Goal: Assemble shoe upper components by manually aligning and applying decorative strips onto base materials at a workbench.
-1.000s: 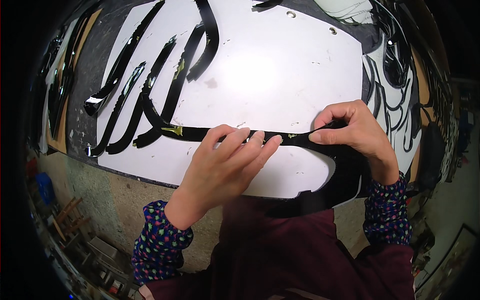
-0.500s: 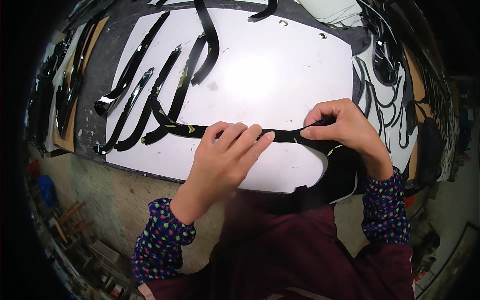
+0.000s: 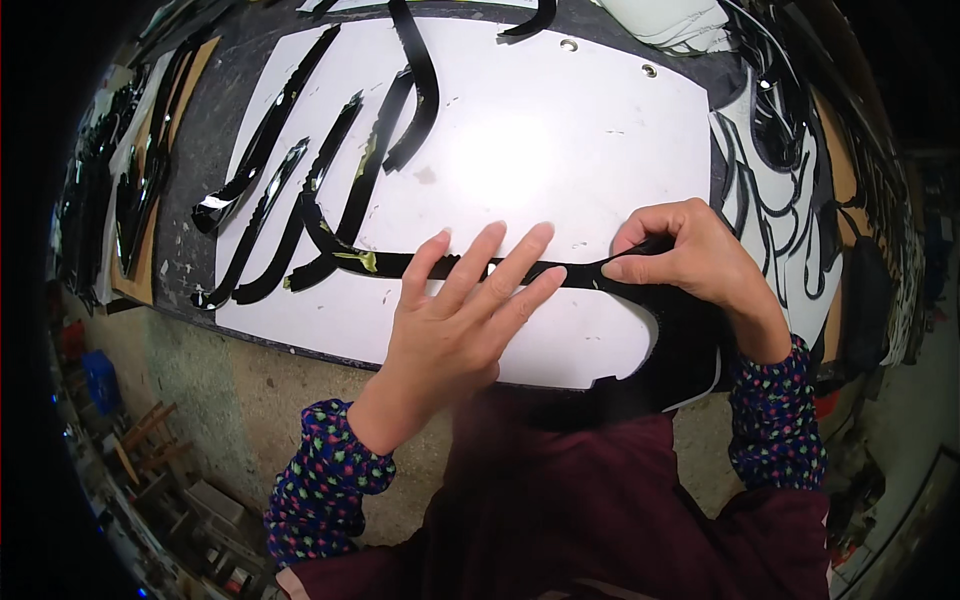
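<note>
Left hand (image 3: 450,325), fingers splayed, lies across the black strip (image 3: 398,265); toward three o'clock, right hand (image 3: 715,255) pinches black material (image 3: 654,244) (partly hidden): uneven pulling could skew the strip.

White glare burns out far middle of board (image 3: 625,170); light seems to fall from above. Glossy strips (image 3: 283,112) at left throw hard glints. Black piece (image 3: 687,338) at near right too dark for detail. Floor (image 3: 190,370) dim. Left, right extremes sink into black; fisheye bows edges.
</note>
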Available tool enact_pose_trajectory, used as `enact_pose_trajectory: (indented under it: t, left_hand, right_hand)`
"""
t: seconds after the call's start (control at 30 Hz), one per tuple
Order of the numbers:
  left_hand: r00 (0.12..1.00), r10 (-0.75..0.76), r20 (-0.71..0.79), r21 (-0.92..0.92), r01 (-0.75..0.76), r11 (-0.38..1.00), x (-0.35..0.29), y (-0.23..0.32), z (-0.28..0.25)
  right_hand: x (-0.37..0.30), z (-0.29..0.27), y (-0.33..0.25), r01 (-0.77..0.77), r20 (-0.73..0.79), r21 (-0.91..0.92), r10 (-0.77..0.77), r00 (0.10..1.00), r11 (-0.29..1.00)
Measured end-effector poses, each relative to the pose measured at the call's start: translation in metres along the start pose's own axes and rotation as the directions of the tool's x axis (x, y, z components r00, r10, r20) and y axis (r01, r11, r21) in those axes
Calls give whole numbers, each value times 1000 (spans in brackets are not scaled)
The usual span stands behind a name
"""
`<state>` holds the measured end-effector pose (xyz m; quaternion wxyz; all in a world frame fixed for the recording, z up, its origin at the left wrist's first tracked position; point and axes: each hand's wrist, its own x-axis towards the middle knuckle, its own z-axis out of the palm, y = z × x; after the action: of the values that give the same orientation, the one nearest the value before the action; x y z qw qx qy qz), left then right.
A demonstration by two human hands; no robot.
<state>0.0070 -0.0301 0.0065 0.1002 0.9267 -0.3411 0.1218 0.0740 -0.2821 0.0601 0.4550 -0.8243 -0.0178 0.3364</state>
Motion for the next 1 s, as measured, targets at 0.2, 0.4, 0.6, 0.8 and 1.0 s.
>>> enact_pose_trajectory:
  t: [0.2,0.4,0.6,0.8,1.0]
  left_hand:
    - [994,-100,41,-182,106,978,0,-1,3]
    - [994,-84,66,-296,100,950,5,-2,-8]
    - [981,-179,-70,-487,123,865,-6,-14,-3]
    - [877,-327,-352,-565,80,821,-22,-21,-4]
    - [705,-505,-497,-664,66,745,-27,-26,-7]
  right_hand:
    - [-16,10,-1,124,-187,-362,-203,961,924]
    - [-20,39,47,50,-337,-875,-680,651,481]
    - [-16,36,14,31,-251,-926,-678,691,375]
    - [32,73,-52,255,-172,-877,-762,624,407]
    - [83,111,-29,180,-251,-915,-860,445,361]
